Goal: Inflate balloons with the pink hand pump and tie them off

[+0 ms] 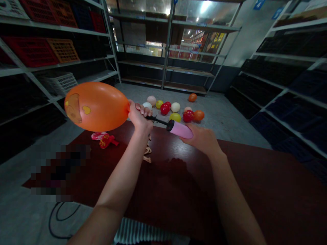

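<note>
A large inflated orange balloon [104,107] with a printed cartoon pattern points out to the left. My left hand [140,115] is closed round its neck, where the black end of a balloon pump [181,130] meets it; the nozzle itself is hidden by my fingers. The pump has a pink barrel and a thin black rod, which shows between my hands. My right hand [201,137] is wrapped round the right end of the pink barrel. Both hands are above the dark brown table [168,190].
Uninflated red and pink balloons [104,139] lie at the table's left, with small tan pieces [147,153] near my left forearm. Several inflated balloons [175,107] rest on the floor beyond. Shelves [166,68] with crates [62,50] line the room. A black cable [51,221] lies lower left.
</note>
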`<control>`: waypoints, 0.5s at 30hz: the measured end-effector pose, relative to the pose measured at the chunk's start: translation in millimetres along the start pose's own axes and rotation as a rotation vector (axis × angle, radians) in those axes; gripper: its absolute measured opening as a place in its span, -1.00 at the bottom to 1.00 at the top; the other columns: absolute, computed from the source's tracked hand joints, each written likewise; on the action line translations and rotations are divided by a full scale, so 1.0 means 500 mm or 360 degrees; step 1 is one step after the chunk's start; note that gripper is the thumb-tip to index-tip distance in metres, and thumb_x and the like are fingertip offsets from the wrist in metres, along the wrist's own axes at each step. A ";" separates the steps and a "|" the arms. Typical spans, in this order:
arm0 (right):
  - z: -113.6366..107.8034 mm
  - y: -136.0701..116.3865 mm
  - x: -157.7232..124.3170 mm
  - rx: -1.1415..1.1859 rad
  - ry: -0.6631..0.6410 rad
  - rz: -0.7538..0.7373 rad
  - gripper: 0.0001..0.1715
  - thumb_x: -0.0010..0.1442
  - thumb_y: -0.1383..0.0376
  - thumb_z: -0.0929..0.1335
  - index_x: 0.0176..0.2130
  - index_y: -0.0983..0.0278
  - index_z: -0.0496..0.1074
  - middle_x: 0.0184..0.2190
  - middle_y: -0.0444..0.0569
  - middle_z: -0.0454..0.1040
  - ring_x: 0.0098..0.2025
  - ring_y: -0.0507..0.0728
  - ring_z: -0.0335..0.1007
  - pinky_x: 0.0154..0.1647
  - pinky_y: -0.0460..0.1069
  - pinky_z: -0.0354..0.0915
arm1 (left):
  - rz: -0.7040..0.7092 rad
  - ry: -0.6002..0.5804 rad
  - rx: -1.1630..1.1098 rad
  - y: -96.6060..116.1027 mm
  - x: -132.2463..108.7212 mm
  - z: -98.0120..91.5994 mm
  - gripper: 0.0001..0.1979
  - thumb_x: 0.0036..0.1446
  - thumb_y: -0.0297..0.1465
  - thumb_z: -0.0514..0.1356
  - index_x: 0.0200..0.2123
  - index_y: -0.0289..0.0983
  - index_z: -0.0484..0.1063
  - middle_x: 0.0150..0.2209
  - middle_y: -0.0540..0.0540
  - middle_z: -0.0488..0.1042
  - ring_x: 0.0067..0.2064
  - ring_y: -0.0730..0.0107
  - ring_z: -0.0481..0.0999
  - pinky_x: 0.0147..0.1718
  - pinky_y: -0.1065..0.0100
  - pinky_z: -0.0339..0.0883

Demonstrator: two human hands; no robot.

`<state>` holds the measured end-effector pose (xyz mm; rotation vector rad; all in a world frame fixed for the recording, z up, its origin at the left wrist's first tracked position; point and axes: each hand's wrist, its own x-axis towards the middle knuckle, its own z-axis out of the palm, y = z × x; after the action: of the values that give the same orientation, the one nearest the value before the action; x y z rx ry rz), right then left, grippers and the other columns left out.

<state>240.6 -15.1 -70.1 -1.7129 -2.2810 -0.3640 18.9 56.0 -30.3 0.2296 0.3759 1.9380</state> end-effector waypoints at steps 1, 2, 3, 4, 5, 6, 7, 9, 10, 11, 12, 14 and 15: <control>0.002 0.009 0.000 0.0014 0.0006 0.0004 -0.45 0.22 -0.10 0.35 0.01 0.22 0.48 -0.18 0.05 0.63 -0.24 0.26 0.56 -0.34 0.03 0.24 | 0.0007 0.0013 -0.0013 0.008 0.006 -0.002 -0.43 0.29 -0.06 0.22 -0.57 -0.22 0.02 -0.73 0.17 -0.03 -0.74 0.62 -0.02 -0.72 0.47 -0.08; 0.005 0.018 0.000 0.0025 0.0013 0.0009 -0.45 0.22 -0.09 0.36 0.02 0.21 0.48 -0.16 0.04 0.63 -0.24 0.26 0.56 -0.33 0.04 0.25 | 0.0014 0.0025 -0.0030 0.017 0.013 -0.004 -0.44 0.31 -0.08 0.20 -0.57 -0.22 0.02 -0.73 0.17 -0.03 -0.74 0.62 -0.02 -0.72 0.47 -0.07; 0.006 0.026 0.000 0.0031 0.0020 0.0014 -0.45 0.22 -0.08 0.36 0.03 0.20 0.48 -0.15 0.04 0.63 -0.23 0.26 0.56 -0.32 0.04 0.26 | 0.0021 0.0037 -0.0046 0.026 0.020 -0.006 -0.45 0.32 -0.10 0.19 -0.57 -0.22 0.02 -0.73 0.16 -0.03 -0.74 0.62 -0.02 -0.72 0.47 -0.07; 0.006 0.034 0.000 0.0036 0.0025 0.0023 -0.46 0.22 -0.07 0.37 0.04 0.19 0.47 -0.14 0.03 0.63 -0.22 0.26 0.55 -0.31 0.05 0.27 | 0.0028 0.0050 -0.0059 0.035 0.026 -0.008 -0.46 0.34 -0.12 0.18 -0.57 -0.22 0.02 -0.73 0.16 -0.03 -0.74 0.61 -0.02 -0.72 0.46 -0.08; 0.006 0.040 -0.001 0.0041 0.0027 0.0031 -0.47 0.22 -0.06 0.37 0.05 0.17 0.47 -0.13 0.02 0.62 -0.20 0.26 0.55 -0.30 0.05 0.28 | 0.0036 0.0062 -0.0068 0.043 0.032 -0.010 -0.47 0.35 -0.14 0.16 -0.57 -0.22 0.02 -0.73 0.16 -0.03 -0.74 0.61 -0.02 -0.72 0.46 -0.08; 0.004 0.046 -0.002 0.0044 0.0028 0.0039 -0.49 0.23 -0.04 0.37 0.06 0.17 0.47 -0.12 0.01 0.62 -0.18 0.26 0.55 -0.28 0.06 0.29 | 0.0046 0.0072 -0.0076 0.050 0.037 -0.011 -0.48 0.36 -0.15 0.15 -0.57 -0.22 0.02 -0.73 0.16 -0.03 -0.74 0.61 -0.02 -0.72 0.46 -0.08; 0.001 0.050 -0.003 0.0046 0.0027 0.0042 -0.50 0.23 -0.03 0.37 0.06 0.16 0.47 -0.10 0.01 0.62 -0.17 0.26 0.54 -0.27 0.07 0.30 | 0.0057 0.0079 -0.0082 0.055 0.041 -0.012 -0.48 0.37 -0.17 0.14 -0.57 -0.22 0.03 -0.73 0.16 -0.03 -0.73 0.60 -0.02 -0.72 0.45 -0.08; -0.004 0.054 -0.006 0.0051 0.0025 0.0032 -0.51 0.26 0.00 0.35 0.08 0.16 0.46 -0.08 0.00 0.61 -0.13 0.26 0.54 -0.24 0.08 0.33 | 0.0081 0.0082 -0.0087 0.060 0.045 -0.013 -0.49 0.37 -0.18 0.14 -0.57 -0.22 0.03 -0.72 0.15 -0.03 -0.73 0.60 -0.01 -0.72 0.44 -0.07; -0.007 0.055 -0.007 0.0053 0.0025 0.0024 -0.51 0.27 0.00 0.34 0.09 0.17 0.45 -0.07 0.00 0.61 -0.12 0.26 0.54 -0.23 0.09 0.34 | 0.0095 0.0079 -0.0084 0.059 0.046 -0.013 -0.48 0.37 -0.17 0.15 -0.57 -0.22 0.03 -0.72 0.14 -0.03 -0.73 0.60 -0.01 -0.72 0.43 -0.07; -0.009 0.055 -0.009 0.0050 0.0028 0.0019 -0.51 0.28 0.01 0.34 0.10 0.17 0.45 -0.06 0.00 0.61 -0.12 0.26 0.54 -0.22 0.09 0.34 | 0.0111 0.0073 -0.0075 0.058 0.045 -0.013 -0.48 0.35 -0.16 0.16 -0.57 -0.22 0.03 -0.72 0.14 -0.03 -0.73 0.60 -0.01 -0.72 0.43 -0.07; -0.011 0.054 -0.010 0.0040 0.0030 0.0020 -0.51 0.27 0.01 0.34 0.10 0.18 0.45 -0.06 0.01 0.61 -0.12 0.26 0.54 -0.21 0.09 0.35 | 0.0130 0.0064 -0.0062 0.055 0.043 -0.013 -0.47 0.34 -0.15 0.18 -0.58 -0.21 0.03 -0.72 0.14 -0.04 -0.73 0.59 -0.02 -0.72 0.42 -0.08; -0.015 0.053 -0.012 0.0008 0.0011 0.0029 -0.50 0.26 0.03 0.35 0.10 0.20 0.45 -0.08 0.02 0.61 -0.13 0.27 0.55 -0.22 0.09 0.35 | 0.0169 0.0038 -0.0028 0.048 0.037 -0.012 -0.45 0.31 -0.12 0.21 -0.58 -0.21 0.02 -0.71 0.14 -0.05 -0.72 0.59 -0.02 -0.72 0.41 -0.09; -0.018 0.053 -0.013 -0.0013 -0.0004 0.0039 -0.51 0.25 0.04 0.36 0.09 0.21 0.45 -0.09 0.03 0.61 -0.14 0.27 0.55 -0.23 0.09 0.34 | 0.0185 0.0026 -0.0011 0.045 0.034 -0.011 -0.44 0.31 -0.11 0.21 -0.59 -0.22 0.02 -0.71 0.14 -0.05 -0.72 0.59 -0.03 -0.71 0.41 -0.09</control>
<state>268.3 -16.8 -62.8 -1.7448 -2.2613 -0.3666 -8.7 62.8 -27.6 0.2355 0.3739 2.0562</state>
